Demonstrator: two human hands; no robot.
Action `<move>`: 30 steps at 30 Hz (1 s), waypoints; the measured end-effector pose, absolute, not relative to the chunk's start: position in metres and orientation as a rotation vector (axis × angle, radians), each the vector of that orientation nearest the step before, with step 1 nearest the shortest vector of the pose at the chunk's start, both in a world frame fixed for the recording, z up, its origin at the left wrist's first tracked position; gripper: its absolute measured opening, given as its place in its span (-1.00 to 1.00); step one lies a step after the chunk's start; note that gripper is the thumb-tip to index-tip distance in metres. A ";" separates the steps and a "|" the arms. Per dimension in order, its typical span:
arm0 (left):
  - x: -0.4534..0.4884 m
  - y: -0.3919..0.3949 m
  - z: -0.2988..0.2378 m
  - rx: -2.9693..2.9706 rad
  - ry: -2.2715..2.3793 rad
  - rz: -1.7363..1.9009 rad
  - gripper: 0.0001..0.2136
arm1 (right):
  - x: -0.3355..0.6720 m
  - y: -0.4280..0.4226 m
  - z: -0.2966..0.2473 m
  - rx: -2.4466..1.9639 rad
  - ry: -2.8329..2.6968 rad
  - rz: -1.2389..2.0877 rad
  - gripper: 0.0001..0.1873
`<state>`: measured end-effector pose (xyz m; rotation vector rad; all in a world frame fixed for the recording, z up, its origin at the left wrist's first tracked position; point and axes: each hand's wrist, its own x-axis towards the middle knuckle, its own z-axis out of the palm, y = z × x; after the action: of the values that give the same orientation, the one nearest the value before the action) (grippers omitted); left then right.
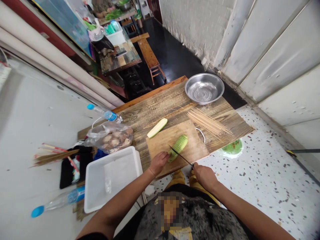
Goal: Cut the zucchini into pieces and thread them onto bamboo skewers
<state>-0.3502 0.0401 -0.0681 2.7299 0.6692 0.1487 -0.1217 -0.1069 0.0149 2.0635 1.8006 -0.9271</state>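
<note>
A sliced zucchini half (180,144), peel side up with several cuts across it, lies on the wooden cutting board (160,150). My left hand (159,163) has its fingers curled on the near-left end of this piece. In my right hand (204,176) is the handle of a kitchen knife (182,156). Its thin dark blade crosses the zucchini just beside my left fingertips. Another zucchini half (157,128), pale cut face up, rests at the board's far-left edge.
Bamboo skewers (207,122) lie right of the board, with a metal basin (204,88) behind them. On the left are a white plastic tub (112,176), a bag of mushrooms (112,136) and water bottles (106,114). The wooden table (140,115) ends at the speckled floor.
</note>
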 end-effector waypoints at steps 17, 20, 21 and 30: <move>-0.332 0.038 -0.089 2.513 0.653 0.058 -0.75 | -0.132 -0.112 0.048 2.018 1.835 -0.934 -0.73; -0.330 0.039 -0.085 2.509 0.631 0.056 -0.74 | -0.131 -0.112 0.045 2.026 1.832 -0.930 -0.74; -0.330 0.039 -0.084 2.501 0.627 0.062 -0.74 | -0.131 -0.112 0.043 2.031 1.829 -0.925 -0.74; -0.331 0.039 -0.081 2.466 0.657 0.064 -0.75 | -0.126 -0.116 0.031 2.048 1.879 -0.849 -0.70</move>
<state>-0.3308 0.0387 -0.0814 2.4663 0.6568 0.0644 -0.1259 -0.1162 0.0310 2.0483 1.8793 -0.8487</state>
